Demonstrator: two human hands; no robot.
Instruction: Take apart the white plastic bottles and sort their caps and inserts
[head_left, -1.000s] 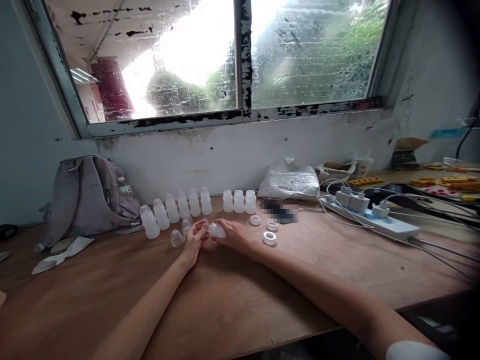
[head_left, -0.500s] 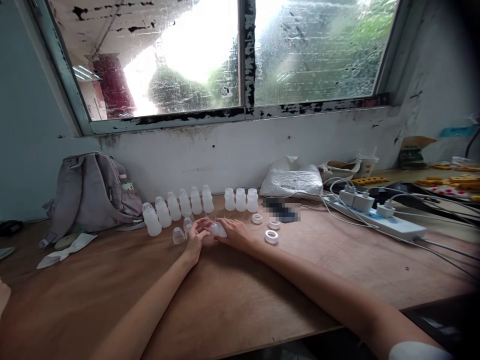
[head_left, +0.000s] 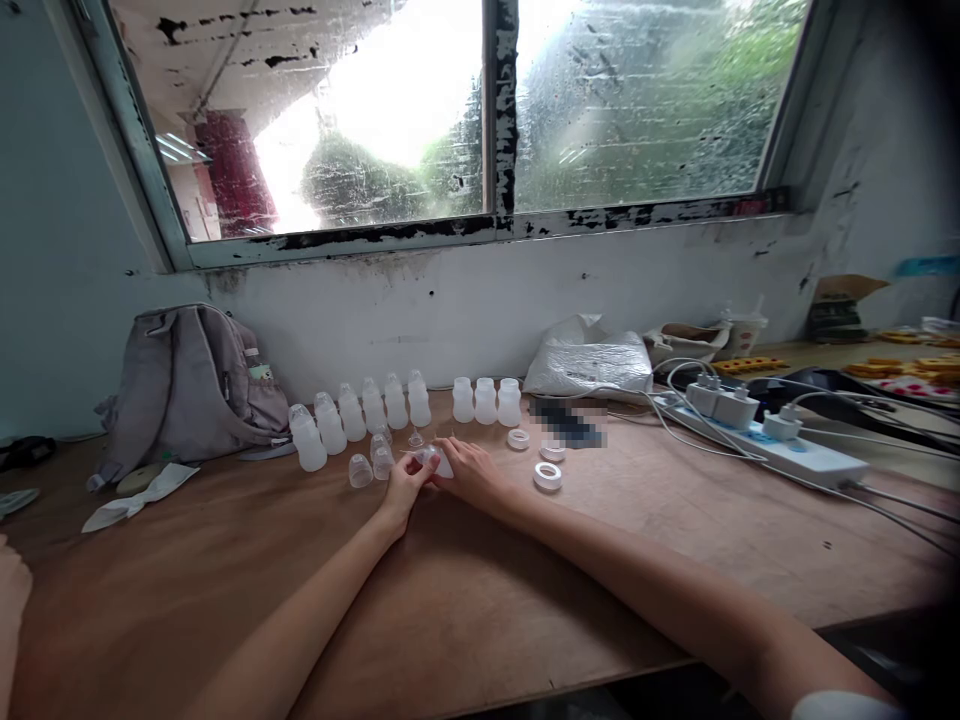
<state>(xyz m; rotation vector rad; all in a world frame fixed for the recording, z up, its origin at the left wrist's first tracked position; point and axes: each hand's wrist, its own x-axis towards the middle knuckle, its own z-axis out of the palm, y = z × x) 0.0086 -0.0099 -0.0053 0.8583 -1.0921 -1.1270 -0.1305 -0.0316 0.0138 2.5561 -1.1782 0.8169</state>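
At the middle of the wooden table, my left hand (head_left: 409, 483) and my right hand (head_left: 471, 468) are both closed on one translucent white bottle (head_left: 444, 462), which lies tilted between them. Fingers cover much of its top end. Just beyond the hands stands a small clear nipple (head_left: 415, 438). Clear caps (head_left: 361, 471) rest left of my left hand. Several capped bottles (head_left: 373, 405) form a row behind, and three bottles without caps (head_left: 486, 401) stand to their right. Three white rings (head_left: 547, 477) lie to the right of my right hand.
A grey backpack (head_left: 191, 385) leans on the wall at left, near a white cloth (head_left: 141, 498). A silvery plastic bag (head_left: 589, 358) and a power strip (head_left: 795, 452) with cables lie at right. Another person's hand (head_left: 11, 590) shows at the left edge.
My left hand has shifted right and closer around the bottle's end. The small clear nipple now shows apart from its fingers. The other person's hand reaches further into view.
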